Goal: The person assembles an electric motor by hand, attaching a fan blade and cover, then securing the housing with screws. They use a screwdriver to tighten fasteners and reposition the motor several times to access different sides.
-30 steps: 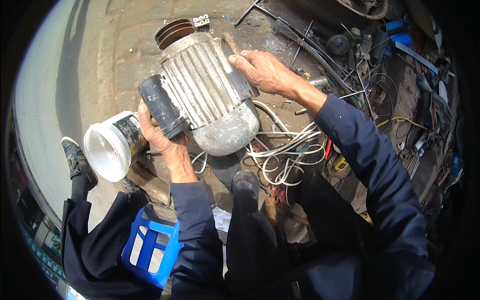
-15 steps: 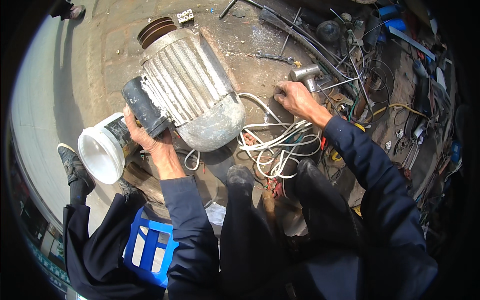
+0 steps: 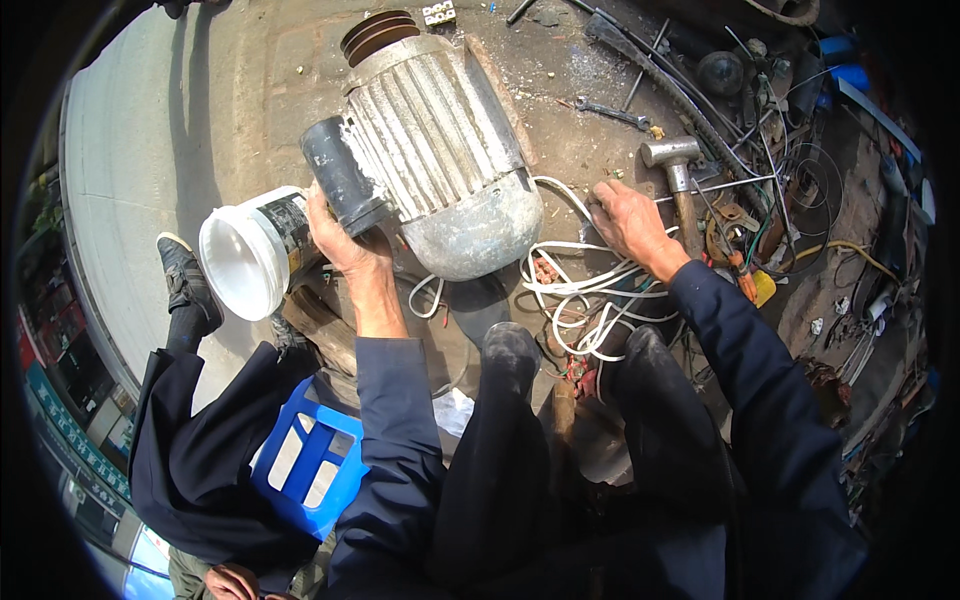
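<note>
A grey, paint-flaked electric motor (image 3: 440, 150) lies on the ground ahead of me, its rusty grooved pulley (image 3: 378, 36) at the far end. My left hand (image 3: 350, 245) grips the black cylinder housing (image 3: 345, 178) on the motor's left side, fingers along its outer face. To the right of the motor, my right hand (image 3: 632, 228) is closed with curled fingers; whatever they may hold is hidden. Loops of white cable (image 3: 575, 290) lie between that hand and my shoes. Just beyond and right of it rests a hammer (image 3: 672, 155) with a wooden handle.
A white bucket (image 3: 240, 262) lies tipped beside my left hand. Another person's leg (image 3: 190, 310) and hand (image 3: 232, 582) are at left, by a blue plastic stool (image 3: 318, 455). A spanner (image 3: 612, 112) lies beyond the hammer. Tangled wires and scrap (image 3: 790, 190) cover the right side.
The whole view has shifted, so things sit farther right. My right hand has drawn away from the hammer, toward the motor and me. My left hand stays on the black housing.
</note>
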A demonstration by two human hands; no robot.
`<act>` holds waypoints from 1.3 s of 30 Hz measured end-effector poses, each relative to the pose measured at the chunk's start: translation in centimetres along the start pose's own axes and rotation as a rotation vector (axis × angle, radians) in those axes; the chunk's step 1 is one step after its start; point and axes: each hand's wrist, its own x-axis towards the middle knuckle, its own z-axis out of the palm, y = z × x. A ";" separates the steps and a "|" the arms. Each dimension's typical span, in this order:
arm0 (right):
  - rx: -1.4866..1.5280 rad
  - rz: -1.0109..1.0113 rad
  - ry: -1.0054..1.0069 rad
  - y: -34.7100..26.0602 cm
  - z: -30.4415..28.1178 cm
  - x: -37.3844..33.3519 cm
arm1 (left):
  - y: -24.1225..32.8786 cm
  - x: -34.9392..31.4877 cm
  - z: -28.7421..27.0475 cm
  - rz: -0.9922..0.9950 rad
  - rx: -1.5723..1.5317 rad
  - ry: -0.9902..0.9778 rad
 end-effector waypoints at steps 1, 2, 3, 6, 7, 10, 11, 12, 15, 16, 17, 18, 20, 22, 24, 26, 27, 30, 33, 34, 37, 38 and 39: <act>0.011 0.006 0.011 -0.1 -0.1 0.0 | -0.1 -0.6 -0.5 -0.011 0.013 0.027; 0.015 0.036 0.005 -0.3 -0.4 0.0 | -0.1 -1.4 -1.1 -0.001 0.024 0.028; 0.071 0.071 0.052 -0.6 -0.7 0.1 | -0.3 -2.4 -1.5 0.079 0.079 0.095; 0.452 0.258 0.115 -2.8 -2.8 0.2 | -1.0 -6.7 -2.1 0.282 0.328 0.349; 0.599 0.288 0.118 -3.9 -3.8 0.3 | -1.2 -8.8 -2.0 0.403 0.499 0.283; 0.978 0.241 0.103 -8.0 -6.3 1.0 | -0.9 -14.1 -0.7 0.551 0.929 -0.139; 1.004 0.179 0.111 -9.3 -6.8 1.3 | -0.9 -14.5 0.1 0.675 1.092 -0.294; 1.039 0.124 0.150 -10.6 -6.9 1.6 | -0.8 -14.6 1.0 0.759 1.263 -0.437; 0.981 -0.048 0.216 -13.1 -6.7 2.8 | -0.7 -13.7 3.4 0.700 1.515 -0.585; 0.925 -0.027 0.139 -13.3 -6.8 2.9 | -0.7 -13.5 3.8 0.790 1.471 -0.615; 0.886 -0.033 0.138 -13.5 -6.7 3.1 | -0.8 -13.1 4.1 0.810 1.458 -0.622; 0.835 -0.035 0.151 -13.6 -6.7 3.1 | -1.0 -12.8 4.3 0.838 1.444 -0.645; 0.821 -0.096 0.205 -13.5 -6.6 3.2 | -1.1 -12.4 4.0 0.850 1.419 -0.668; 0.789 -0.144 0.248 -13.4 -6.4 3.1 | -1.4 -12.1 3.5 0.872 1.408 -0.679; 0.751 -0.192 0.269 -13.4 -6.2 3.0 | -1.6 -12.1 3.1 0.876 1.396 -0.669; 0.757 -0.190 0.268 -13.2 -6.0 3.0 | -1.6 -12.0 2.9 0.856 1.392 -0.680; 0.760 -0.189 0.267 -13.2 -5.9 3.0 | -1.6 -12.0 2.9 0.870 1.399 -0.682; 0.769 -0.198 0.283 -13.1 -5.8 3.0 | -1.6 -12.0 3.0 0.881 1.408 -0.679; 0.783 -0.178 0.273 -13.5 -5.7 2.9 | -1.5 -12.0 3.2 0.888 1.398 -0.677; 0.790 -0.155 0.269 -13.7 -5.7 2.8 | -1.5 -12.0 3.2 0.887 1.392 -0.675; 0.774 -0.117 0.360 -15.0 -5.2 2.9 | -1.6 -11.9 3.2 0.892 1.363 -0.664; 0.732 -0.107 0.394 -15.3 -4.9 3.0 | -1.6 -11.9 3.2 0.894 1.354 -0.661; 0.744 -0.080 0.405 -15.6 -4.7 3.1 | -1.6 -11.8 3.2 0.894 1.347 -0.652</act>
